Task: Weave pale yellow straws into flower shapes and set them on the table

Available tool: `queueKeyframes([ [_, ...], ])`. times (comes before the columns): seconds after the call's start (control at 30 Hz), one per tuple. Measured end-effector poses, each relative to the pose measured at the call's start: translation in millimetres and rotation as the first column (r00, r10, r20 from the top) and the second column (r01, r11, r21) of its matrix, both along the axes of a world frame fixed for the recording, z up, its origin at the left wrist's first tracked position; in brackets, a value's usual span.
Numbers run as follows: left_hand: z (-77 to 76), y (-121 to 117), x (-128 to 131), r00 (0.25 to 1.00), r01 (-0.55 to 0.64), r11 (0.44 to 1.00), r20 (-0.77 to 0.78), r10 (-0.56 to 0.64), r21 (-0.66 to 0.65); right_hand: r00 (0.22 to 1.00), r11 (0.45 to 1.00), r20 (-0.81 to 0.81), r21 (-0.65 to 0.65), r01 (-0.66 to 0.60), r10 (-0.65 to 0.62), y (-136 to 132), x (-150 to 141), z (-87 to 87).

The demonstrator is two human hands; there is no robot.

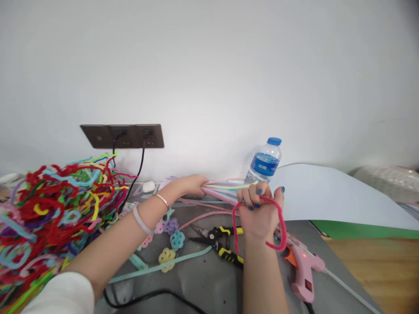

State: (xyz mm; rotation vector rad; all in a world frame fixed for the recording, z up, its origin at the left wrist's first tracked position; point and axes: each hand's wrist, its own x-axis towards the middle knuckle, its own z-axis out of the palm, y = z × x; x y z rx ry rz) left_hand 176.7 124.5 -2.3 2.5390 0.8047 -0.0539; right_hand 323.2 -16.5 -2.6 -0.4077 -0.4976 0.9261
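Note:
My right hand [260,213] is closed, palm up, around a bent red pipe cleaner [283,226]. Both ends of it hang down on either side of my wrist. Farther back, my left hand [195,185] is at the left end of a bundle of pastel pipe cleaners [219,192], which narrows where it meets the hand. Most of the left fingers are hidden. Between my forearms lie black-and-yellow pliers [214,239], their jaws open and pointing left. Small pipe-cleaner flowers, one yellow [166,260] and one blue [177,240], rest beside my left forearm.
A tangled heap of coloured pipe cleaners [49,209] covers the left side. A water bottle [264,163] leans by the wall near white paper [327,196]. On the right lies a pink glue gun [304,270]. Black cords run from a wall socket [122,136] and across the front.

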Motion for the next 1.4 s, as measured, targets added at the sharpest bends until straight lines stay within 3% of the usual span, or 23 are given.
queueKeyframes([
  [0.2, 13.7, 21.1, -6.6, 0.978, -0.036, 0.99, 0.2, 0.062, -0.133, 1.0, 1.0, 0.007, -0.005, 0.01, -0.009, 0.8, -0.8, 1.2],
  [0.47, 7.3, 29.8, -11.4, 0.934, -0.053, 0.981, 0.338, 0.115, -0.185, 1.0, 1.0, 0.001, -0.008, 0.01, -0.01, -0.1, -1.5, 1.3],
  [0.87, 18.7, 25.2, -14.2, 0.923, -0.063, 0.986, 0.366, 0.116, -0.155, 1.0, 1.0, 0.004, -0.026, 0.015, -0.015, 0.0, -1.3, 1.1],
  [1.4, 20.8, 27.2, -15.9, 0.902, -0.11, 0.975, 0.393, 0.179, -0.192, 1.0, 0.999, 0.013, -0.026, 0.02, -0.02, 0.3, -1.0, 0.7],
])
